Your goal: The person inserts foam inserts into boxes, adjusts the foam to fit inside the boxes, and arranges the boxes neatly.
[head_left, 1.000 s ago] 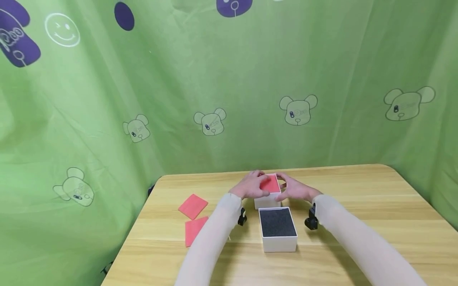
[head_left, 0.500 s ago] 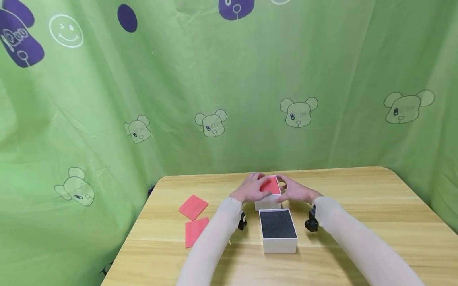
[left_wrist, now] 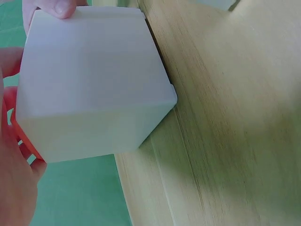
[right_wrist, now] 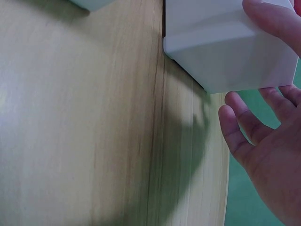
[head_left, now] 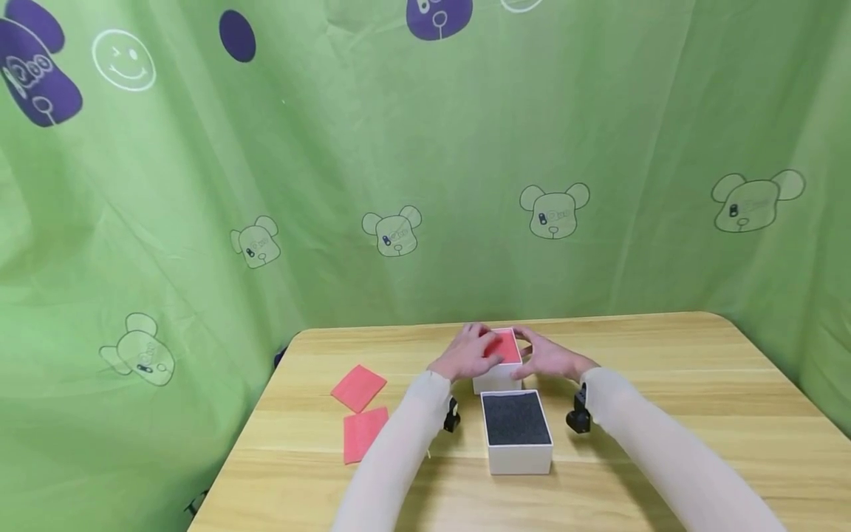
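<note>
"Gripping the far white box (head_left: 497,380) at the table's back: one right hand (head_left: 555,359). The left hand (head_left: 465,356)?"

"Loose, uncurled over one red sheet (head_left: 509,347) in it. Nearer: one black-topped box (head_left: 520,459). Two separate sheets (head_left: 359,389) lie left."

Far box (head_left: 496,380) behind near box (head_left: 520,460), two sheets (head_left: 359,389) left

No words or numbers legible with certainty. Green curtain (head_left: 465,133) carries printed signs: white winking smiley (head_left: 124,60) at upper left; beside it, purple bear head (head_left: 56,92), white lettering across it too distorted to read; lower down, outlined bear heads (head_left: 555,212), lettering on several too small, faint.
</note>
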The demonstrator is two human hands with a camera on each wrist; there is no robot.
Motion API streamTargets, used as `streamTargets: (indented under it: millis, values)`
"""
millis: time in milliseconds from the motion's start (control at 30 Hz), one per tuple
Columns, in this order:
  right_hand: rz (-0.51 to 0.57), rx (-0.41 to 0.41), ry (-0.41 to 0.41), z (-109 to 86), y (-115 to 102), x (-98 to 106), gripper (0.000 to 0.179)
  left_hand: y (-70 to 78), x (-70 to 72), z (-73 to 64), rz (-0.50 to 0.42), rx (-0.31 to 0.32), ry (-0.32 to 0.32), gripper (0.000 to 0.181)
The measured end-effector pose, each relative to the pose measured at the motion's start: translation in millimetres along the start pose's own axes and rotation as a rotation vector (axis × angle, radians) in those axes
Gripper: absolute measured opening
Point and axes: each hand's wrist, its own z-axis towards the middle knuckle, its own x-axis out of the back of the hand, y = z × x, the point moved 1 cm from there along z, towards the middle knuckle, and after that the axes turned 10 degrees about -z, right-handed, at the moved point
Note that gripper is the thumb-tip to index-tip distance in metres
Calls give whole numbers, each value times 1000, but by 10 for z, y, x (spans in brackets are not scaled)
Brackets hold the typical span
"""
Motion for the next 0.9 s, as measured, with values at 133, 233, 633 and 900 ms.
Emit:
streamTargets:
  millis: [133,233,633,900]
  values:
    - [5,-18,9,1,-3,7,104,-43,37,-40,-29,-12,24,42]
    - [-3,-18,15,4,0,16,104,-88,73,-89,-56,-12,50,40]
    - [-14,3,10,10,24,2,103,-243,51,-214,-143,55,111,49]
    - [-13,-13,12,20,21,-4,104,-221,44,-247,-111,55,100,48]
